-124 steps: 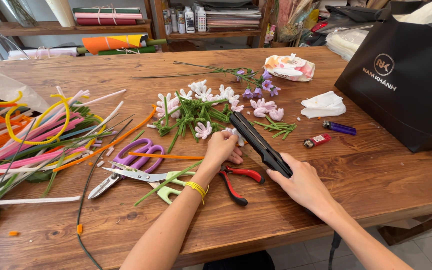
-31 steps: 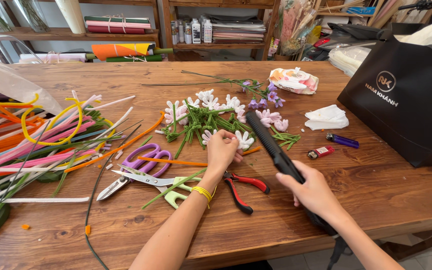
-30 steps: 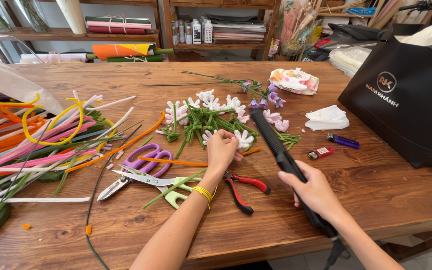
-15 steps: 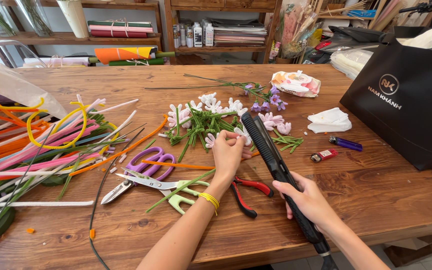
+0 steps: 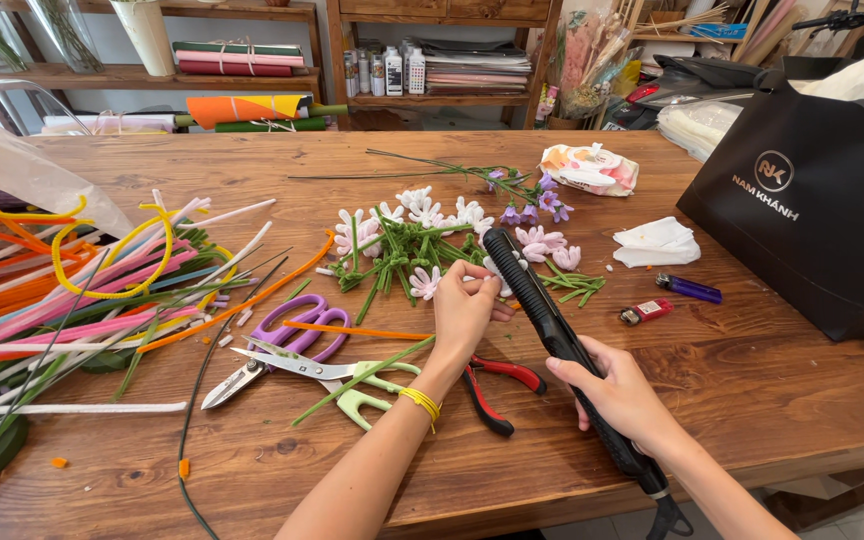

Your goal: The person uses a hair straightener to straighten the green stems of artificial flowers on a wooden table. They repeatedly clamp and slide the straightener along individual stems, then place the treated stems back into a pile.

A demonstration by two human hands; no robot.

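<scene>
My right hand (image 5: 620, 395) grips a black flat iron (image 5: 552, 330), long axis pointing away toward the flowers (image 5: 412, 245); my left hand (image 5: 464, 308) pinches a pink bloom (image 5: 497, 268) beside its tip.

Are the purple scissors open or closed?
Open. The purple-handled scissors lie flat on the wooden table with their two handle loops spread apart and the silver blades parted, just left of the left hand.

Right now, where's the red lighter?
In the head view the red lighter lies on the wooden table, right of the black flat iron, just beside the purple lighter and in front of the black bag.
</scene>
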